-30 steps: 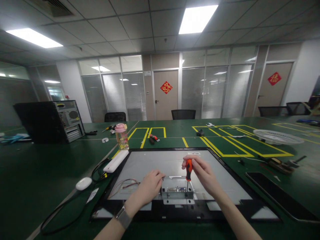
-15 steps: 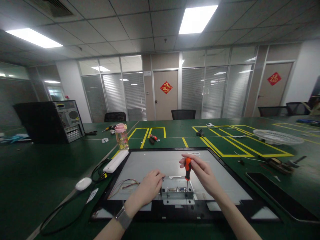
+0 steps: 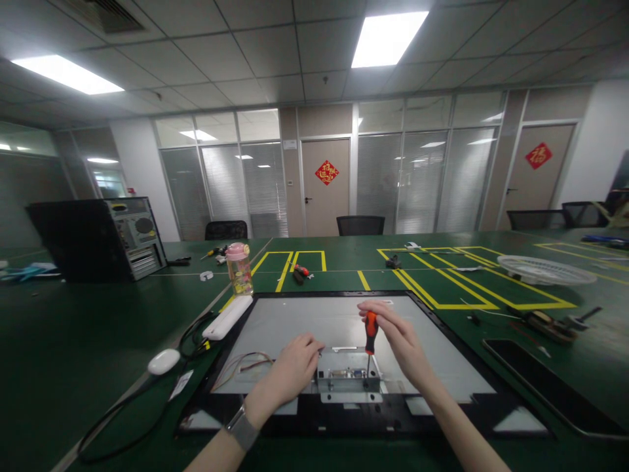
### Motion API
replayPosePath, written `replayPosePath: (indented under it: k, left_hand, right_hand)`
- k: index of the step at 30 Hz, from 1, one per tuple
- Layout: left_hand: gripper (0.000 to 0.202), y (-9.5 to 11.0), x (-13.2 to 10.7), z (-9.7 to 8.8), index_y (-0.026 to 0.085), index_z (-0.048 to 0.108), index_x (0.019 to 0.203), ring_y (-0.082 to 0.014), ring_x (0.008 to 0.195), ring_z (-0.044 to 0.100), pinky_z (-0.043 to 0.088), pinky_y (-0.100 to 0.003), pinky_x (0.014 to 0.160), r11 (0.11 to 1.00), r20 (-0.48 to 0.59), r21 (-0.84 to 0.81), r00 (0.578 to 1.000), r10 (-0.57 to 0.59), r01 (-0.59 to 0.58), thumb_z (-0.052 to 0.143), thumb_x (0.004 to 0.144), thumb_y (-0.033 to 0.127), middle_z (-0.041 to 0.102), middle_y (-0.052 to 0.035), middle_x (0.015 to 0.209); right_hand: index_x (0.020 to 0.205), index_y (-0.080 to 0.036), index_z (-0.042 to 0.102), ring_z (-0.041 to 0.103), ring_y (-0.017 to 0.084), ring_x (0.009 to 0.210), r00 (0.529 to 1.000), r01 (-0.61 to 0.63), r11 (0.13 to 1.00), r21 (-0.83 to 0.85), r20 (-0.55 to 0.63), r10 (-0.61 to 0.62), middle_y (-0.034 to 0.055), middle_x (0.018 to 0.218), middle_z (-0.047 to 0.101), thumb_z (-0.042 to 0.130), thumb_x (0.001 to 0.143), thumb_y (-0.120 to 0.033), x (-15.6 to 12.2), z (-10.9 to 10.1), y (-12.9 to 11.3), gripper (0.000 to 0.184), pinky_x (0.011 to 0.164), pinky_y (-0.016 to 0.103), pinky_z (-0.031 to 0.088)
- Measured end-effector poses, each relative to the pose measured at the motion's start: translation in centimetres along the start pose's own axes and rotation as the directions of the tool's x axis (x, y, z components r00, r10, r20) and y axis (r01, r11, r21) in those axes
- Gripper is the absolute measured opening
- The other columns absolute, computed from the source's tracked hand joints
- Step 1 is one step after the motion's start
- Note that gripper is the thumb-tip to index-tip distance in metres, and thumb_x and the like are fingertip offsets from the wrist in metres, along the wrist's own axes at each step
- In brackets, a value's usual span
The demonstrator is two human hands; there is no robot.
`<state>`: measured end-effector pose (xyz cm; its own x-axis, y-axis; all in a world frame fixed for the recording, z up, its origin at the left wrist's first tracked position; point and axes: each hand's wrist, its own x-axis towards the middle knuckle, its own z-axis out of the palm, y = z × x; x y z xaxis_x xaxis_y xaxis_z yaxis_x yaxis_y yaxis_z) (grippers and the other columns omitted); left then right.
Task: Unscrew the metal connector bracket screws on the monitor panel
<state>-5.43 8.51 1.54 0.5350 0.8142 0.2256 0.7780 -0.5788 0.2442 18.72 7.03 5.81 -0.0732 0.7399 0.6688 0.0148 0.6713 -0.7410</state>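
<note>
A display panel [image 3: 304, 314] with a black frame lies flat on the green table. On its near half sits a silver metal bracket [image 3: 348, 375] with a row of connector ports facing me. My left hand [image 3: 297, 364] is closed at the bracket's left end, fingers bent against it; the fingertips are partly hidden. Standing nearly upright, an orange-and-black screwdriver [image 3: 371, 331] has its tip at the right side of the bracket, by a blue port. My right hand [image 3: 396, 331] holds the top of its handle. Thin wires [image 3: 246, 360] lie left of my left hand.
A pink-lidded bottle [image 3: 239, 269] and a white power strip [image 3: 228, 318] with black cables stand by the panel's left edge. Farther left is a black computer case [image 3: 98, 236]. A dark flat slab [image 3: 555, 387] lies at right, below a white round fan grille [image 3: 545, 269].
The fingers of my right hand have loosened and straightened over the screwdriver's handle, which leans slightly more to the right. My left hand and the bracket stay in place.
</note>
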Motion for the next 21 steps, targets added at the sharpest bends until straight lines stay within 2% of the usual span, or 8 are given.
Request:
replayPosePath:
  k: [2,4,9,11,14,16,21]
  left_hand:
    - [0.029,0.12,-0.01,-0.12,0.019,0.060,0.109,-0.0183,0.100,0.051,0.042,-0.029,0.089,1.000,0.003,-0.003,1.000,-0.010,0.010,0.035,0.096,0.014,0.056,-0.0058,0.105]
    - [0.029,0.21,-0.05,-0.23,0.019,0.060,0.109,-0.0182,0.100,0.051,0.042,-0.029,0.089,1.000,0.002,-0.009,1.000,-0.015,0.015,0.035,0.096,0.014,0.056,-0.0058,0.105]
    - [0.028,0.17,-0.08,-0.19,0.019,0.060,0.109,-0.0182,0.100,0.052,0.042,-0.029,0.088,1.000,-0.007,-0.007,1.000,-0.005,0.005,0.036,0.096,0.014,0.056,-0.0056,0.106]
    - [0.028,0.15,-0.08,-0.14,0.019,0.059,0.111,-0.0182,0.101,0.052,0.042,-0.029,0.089,1.000,-0.012,-0.009,1.000,-0.004,0.004,0.036,0.096,0.014,0.056,-0.0057,0.107]
    - [0.029,0.11,-0.08,-0.11,0.019,0.059,0.112,-0.0183,0.101,0.052,0.042,-0.029,0.089,1.000,-0.004,-0.003,1.000,-0.007,0.007,0.035,0.096,0.014,0.057,-0.0062,0.107]
    - [0.029,0.03,-0.06,-0.04,0.019,0.060,0.112,-0.0184,0.101,0.052,0.042,-0.029,0.089,1.000,0.003,0.006,1.000,-0.007,0.007,0.035,0.097,0.015,0.057,-0.0064,0.107]
    - [0.029,-0.12,-0.03,0.15,0.019,0.059,0.113,-0.0186,0.100,0.052,0.041,-0.030,0.090,1.000,-0.012,0.008,1.000,-0.001,0.001,0.036,0.096,0.014,0.057,-0.0062,0.107]
  right_hand:
    - [0.106,-0.023,0.071,0.064,0.024,0.088,0.999,-0.041,0.998,0.054,0.030,0.040,0.0075,0.093,0.069,0.051,0.092,-0.038,-0.06,-0.03,-0.06,0.029,0.082,0.038,0.049]
    - [0.108,-0.023,0.070,0.064,0.023,0.083,0.998,-0.052,0.997,0.051,0.031,0.050,0.0067,0.087,0.069,0.055,0.091,-0.038,-0.05,0.02,-0.08,0.027,0.078,0.037,0.050]
    - [0.085,-0.024,0.073,0.058,0.021,0.075,0.996,0.067,0.995,-0.069,-0.047,-0.071,0.0039,0.078,0.062,0.070,0.079,-0.038,0.14,0.23,0.04,0.015,0.070,0.033,0.048]
    - [0.086,-0.024,0.074,0.059,0.023,0.080,0.996,0.070,0.995,-0.072,-0.047,-0.073,0.0052,0.082,0.063,0.066,0.082,-0.040,0.12,0.20,0.10,0.017,0.074,0.034,0.048]
    - [0.096,-0.024,0.073,0.062,0.025,0.089,1.000,0.008,1.000,-0.006,-0.025,-0.009,0.0074,0.094,0.067,0.055,0.090,-0.040,-0.01,0.08,0.18,0.025,0.082,0.037,0.047]
    - [0.099,-0.025,0.073,0.063,0.024,0.086,0.999,-0.028,0.999,0.031,-0.022,0.029,0.0067,0.090,0.069,0.054,0.091,-0.038,-0.06,0.02,0.22,0.025,0.080,0.037,0.048]
    - [0.083,-0.023,0.074,0.059,0.022,0.076,0.996,0.056,0.998,-0.035,-0.063,-0.059,0.0049,0.079,0.063,0.068,0.080,-0.038,0.14,0.09,0.04,0.016,0.070,0.035,0.048]
